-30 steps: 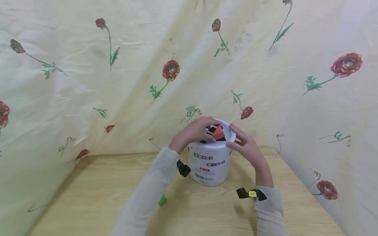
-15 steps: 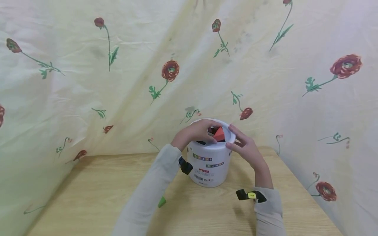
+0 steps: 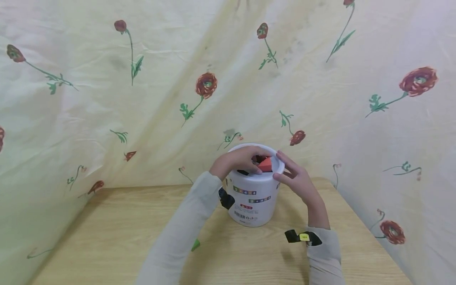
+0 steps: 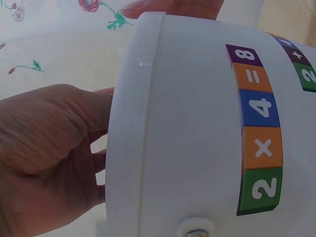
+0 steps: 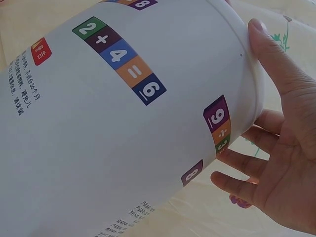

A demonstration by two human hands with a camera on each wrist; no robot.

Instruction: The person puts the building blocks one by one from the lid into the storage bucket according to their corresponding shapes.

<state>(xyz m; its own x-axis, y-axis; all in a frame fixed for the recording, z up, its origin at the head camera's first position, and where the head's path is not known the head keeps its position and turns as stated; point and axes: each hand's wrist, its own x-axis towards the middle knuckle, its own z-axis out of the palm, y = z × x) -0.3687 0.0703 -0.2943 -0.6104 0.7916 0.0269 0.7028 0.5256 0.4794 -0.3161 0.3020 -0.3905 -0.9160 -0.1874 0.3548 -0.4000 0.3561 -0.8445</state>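
A white bucket (image 3: pixel 251 202) printed with coloured sums stands upright on the wooden table. My left hand (image 3: pixel 240 160) reaches over its rim from the left. Between thumb and fingers it holds a red block (image 3: pixel 265 164) in the bucket's mouth. Dark shapes show beside the block, too covered to identify. In the left wrist view, the bucket's wall hides the left fingertips (image 4: pixel 100 192) in part. On the right, my right hand (image 3: pixel 297 178) rests against the rim with thumb and fingers spread. The right wrist view shows these fingers (image 5: pixel 242 165) nearly straight along the bucket's side.
A small green block (image 3: pixel 195 245) lies on the table (image 3: pixel 142 221), partly behind the left sleeve. Flower-printed cloth (image 3: pixel 160 99) rises behind the table and along both sides. Each wrist wears a small black camera.
The left hand and the red block have shifted slightly right and lower into the bucket's mouth. The right hand keeps its place at the rim.
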